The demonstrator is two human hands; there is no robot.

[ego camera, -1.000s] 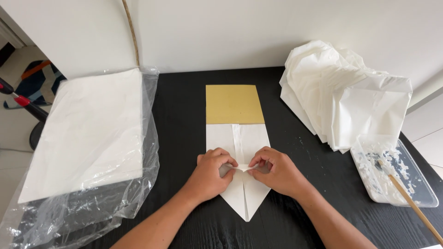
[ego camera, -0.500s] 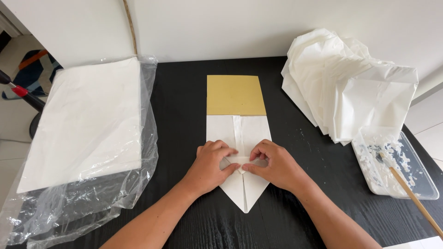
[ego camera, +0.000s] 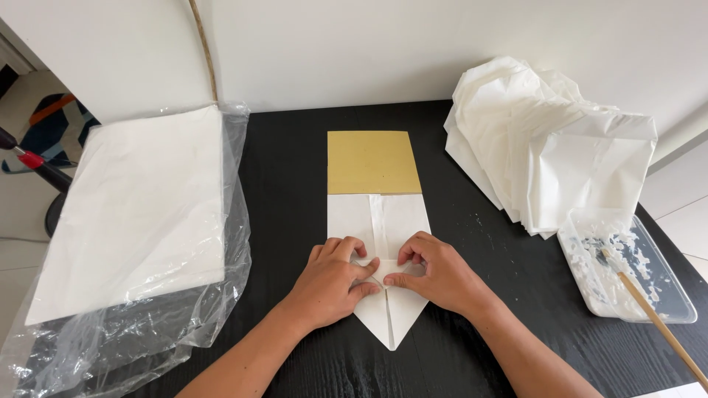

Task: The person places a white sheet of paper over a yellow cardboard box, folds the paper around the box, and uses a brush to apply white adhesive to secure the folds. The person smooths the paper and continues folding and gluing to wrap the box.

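A folded white paper sheet lies in the middle of the black table, its near end folded to a point. A tan cardboard rectangle sticks out from under its far end. My left hand and my right hand press down side by side on the paper's middle, fingertips meeting at the centre seam and pinching a small fold there. Neither hand lifts the paper off the table.
A stack of white paper sheets lies on a clear plastic bag at the left. A pile of folded white paper pieces sits at the right. A clear tray with white paste and a wooden stick stand near the right edge.
The view has shifted slightly. My hands stay on the paper's middle, fingertips drawn closer together over the centre seam.
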